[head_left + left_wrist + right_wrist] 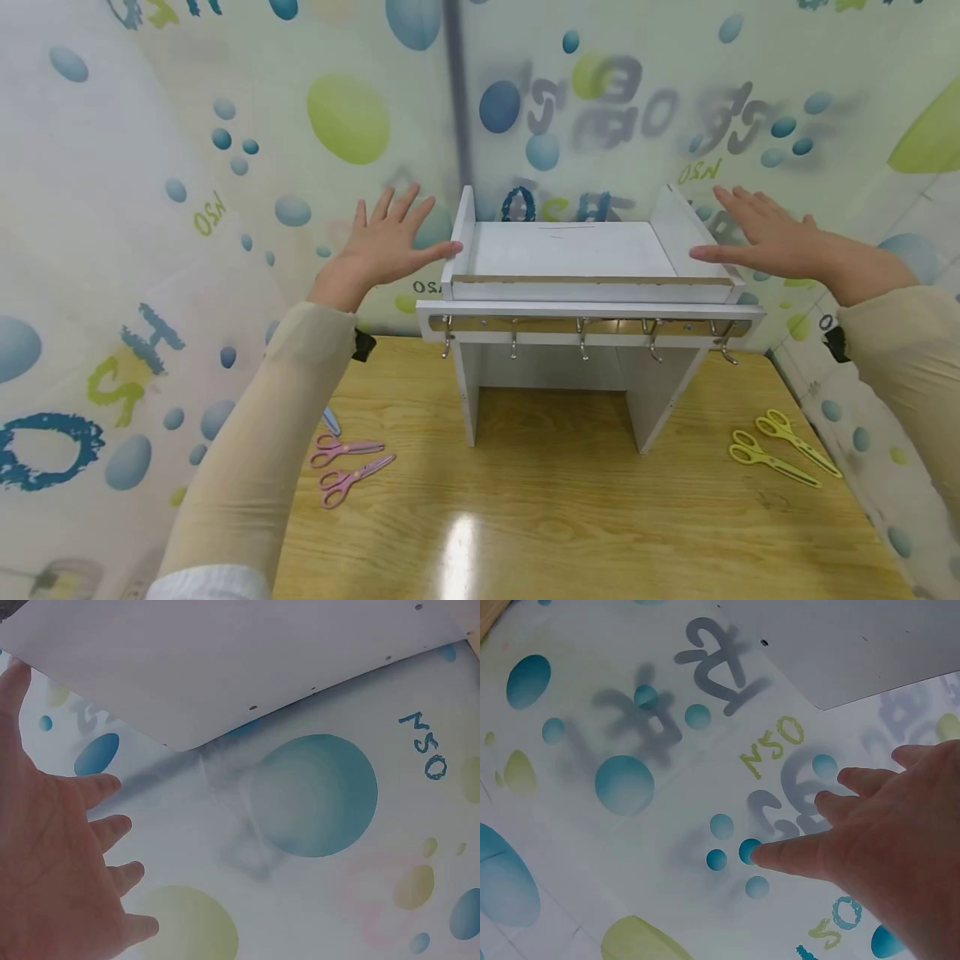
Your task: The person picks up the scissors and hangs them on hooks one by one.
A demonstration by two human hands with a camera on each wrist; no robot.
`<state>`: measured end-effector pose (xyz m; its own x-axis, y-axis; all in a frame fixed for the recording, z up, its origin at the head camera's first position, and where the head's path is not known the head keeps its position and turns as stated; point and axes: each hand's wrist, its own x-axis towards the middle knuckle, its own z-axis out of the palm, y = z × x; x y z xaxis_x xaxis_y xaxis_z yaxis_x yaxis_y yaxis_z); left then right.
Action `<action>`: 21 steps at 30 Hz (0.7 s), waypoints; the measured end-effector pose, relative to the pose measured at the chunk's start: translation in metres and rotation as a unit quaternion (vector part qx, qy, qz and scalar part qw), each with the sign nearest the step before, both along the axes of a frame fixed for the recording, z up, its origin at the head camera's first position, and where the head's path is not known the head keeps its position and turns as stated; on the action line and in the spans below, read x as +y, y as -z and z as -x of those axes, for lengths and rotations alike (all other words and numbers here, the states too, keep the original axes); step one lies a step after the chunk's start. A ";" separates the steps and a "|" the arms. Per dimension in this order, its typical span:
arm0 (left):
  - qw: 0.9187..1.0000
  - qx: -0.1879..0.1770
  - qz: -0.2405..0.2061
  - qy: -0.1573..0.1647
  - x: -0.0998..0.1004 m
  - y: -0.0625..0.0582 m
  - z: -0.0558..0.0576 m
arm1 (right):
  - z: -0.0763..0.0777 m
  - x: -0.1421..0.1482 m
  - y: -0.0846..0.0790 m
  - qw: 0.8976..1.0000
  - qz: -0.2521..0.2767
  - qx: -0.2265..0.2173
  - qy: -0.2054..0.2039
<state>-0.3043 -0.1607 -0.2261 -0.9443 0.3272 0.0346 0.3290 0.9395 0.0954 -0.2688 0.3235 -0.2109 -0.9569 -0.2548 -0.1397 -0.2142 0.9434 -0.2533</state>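
Note:
A white shelf unit (577, 250) with a row of metal hooks (582, 337) along its front stands upright at the back of the wooden table. My left hand (386, 242) is raised at the shelf's left side, fingers spread, its thumb at the edge of the left side panel (463, 225). On the other side, my right hand (780, 237) is held up with fingers extended, its thumb in front of the right side panel (678, 221). Whether either thumb touches the panel I cannot tell. In both wrist views the hands hold nothing.
Two pink scissors (348, 450) and part of a blue tool (331, 421) lie on the table (540, 517) at left. Two yellow scissors (772, 458) lie at right. A patterned sheet (262, 100) with blue and green ovals hangs behind and beside the table.

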 end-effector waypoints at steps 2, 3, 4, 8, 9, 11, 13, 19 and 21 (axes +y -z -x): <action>1.000 0.002 0.002 0.003 0.000 0.000 -0.001 | 0.000 0.002 0.001 1.000 0.001 0.000 0.001; 1.000 0.003 0.002 0.004 0.000 0.000 -0.002 | 0.000 0.002 0.001 1.000 0.003 -0.001 0.001; 1.000 0.004 0.002 0.006 0.000 0.000 -0.002 | -0.001 0.003 0.001 1.000 0.003 -0.002 0.001; 1.000 0.009 0.000 0.012 0.000 0.002 -0.004 | -0.001 0.006 0.002 1.000 0.003 -0.004 0.002; 1.000 0.011 0.000 0.014 0.000 0.002 -0.004 | -0.002 0.007 0.003 1.000 0.003 -0.004 0.003; 1.000 0.016 -0.001 0.016 0.000 0.003 -0.005 | -0.002 0.009 0.003 1.000 0.001 -0.002 0.003; 1.000 0.022 -0.002 0.021 0.000 0.004 -0.006 | -0.003 0.010 0.004 1.000 0.001 0.000 0.006; 0.998 0.045 0.000 0.034 0.001 0.004 -0.011 | -0.005 0.016 0.007 1.000 0.008 0.002 0.011; 0.998 0.051 -0.001 0.039 0.001 0.004 -0.012 | -0.006 0.018 0.007 1.000 0.010 0.002 0.012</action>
<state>-0.2923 -0.1595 -0.2296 -0.9071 0.4001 0.1306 0.4100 0.9102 0.0592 -0.2630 0.3411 -0.2178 -0.9631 -0.2350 -0.1308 -0.1931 0.9427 -0.2721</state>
